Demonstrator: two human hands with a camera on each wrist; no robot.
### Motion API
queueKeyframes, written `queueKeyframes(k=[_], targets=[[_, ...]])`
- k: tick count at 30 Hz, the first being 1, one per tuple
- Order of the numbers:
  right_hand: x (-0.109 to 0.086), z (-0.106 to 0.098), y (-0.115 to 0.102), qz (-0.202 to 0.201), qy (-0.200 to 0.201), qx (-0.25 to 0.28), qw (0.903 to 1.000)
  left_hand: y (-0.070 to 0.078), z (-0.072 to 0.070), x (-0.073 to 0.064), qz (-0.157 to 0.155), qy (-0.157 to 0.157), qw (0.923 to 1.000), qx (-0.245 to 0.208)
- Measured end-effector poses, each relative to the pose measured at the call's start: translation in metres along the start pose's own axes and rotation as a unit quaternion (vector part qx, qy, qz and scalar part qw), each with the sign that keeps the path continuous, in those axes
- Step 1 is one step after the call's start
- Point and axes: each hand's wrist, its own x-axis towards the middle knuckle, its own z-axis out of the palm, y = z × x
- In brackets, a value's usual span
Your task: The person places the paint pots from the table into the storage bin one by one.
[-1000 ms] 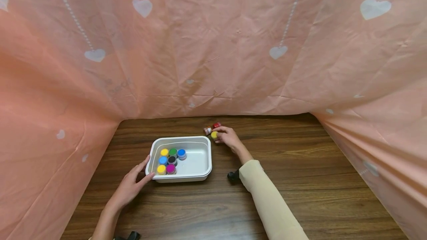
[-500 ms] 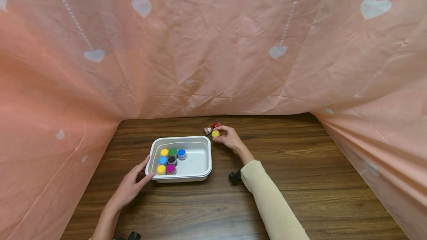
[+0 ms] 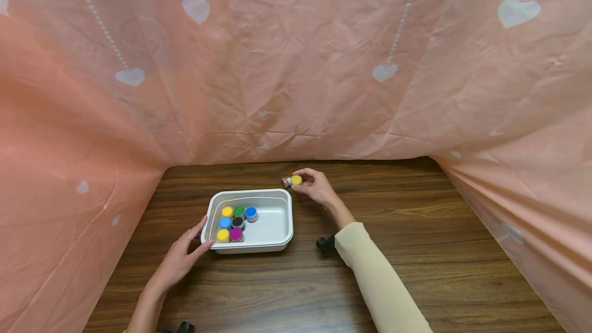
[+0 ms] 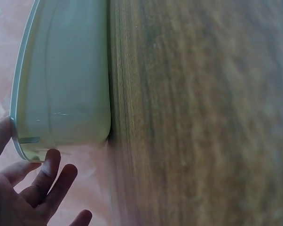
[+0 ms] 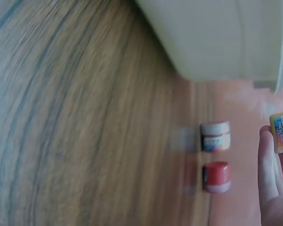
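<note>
Fingers of the right hand pinch a yellow jar, apparently lifted off the table; those of the left hand spread loosely against the tub's corner. A shallow pinch could let the jar slip, especially if it clips the rim. A bump could roll the brown jar or red jar, both seemingly on their sides. The yellow jar's label bears Chinese-looking characters, too small to read; the brown jar's is blurred.

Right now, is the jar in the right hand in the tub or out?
Out. The right hand holds the yellow jar beyond the far right corner of the tub; the right wrist view shows them apart.
</note>
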Motion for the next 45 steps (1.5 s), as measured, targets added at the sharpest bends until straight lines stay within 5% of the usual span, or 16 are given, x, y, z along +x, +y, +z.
queueKeyframes(k=[19, 45], targets=[[-0.011, 0.029, -0.040, -0.059, -0.064, -0.074, 0.9934, -0.001, -0.002, 0.000, 0.001, -0.001, 0.9999, 0.010], [-0.027, 0.087, -0.047, -0.046, -0.137, -0.069, 0.9871, -0.001, 0.000, 0.000, 0.010, 0.005, 0.9999, 0.012]])
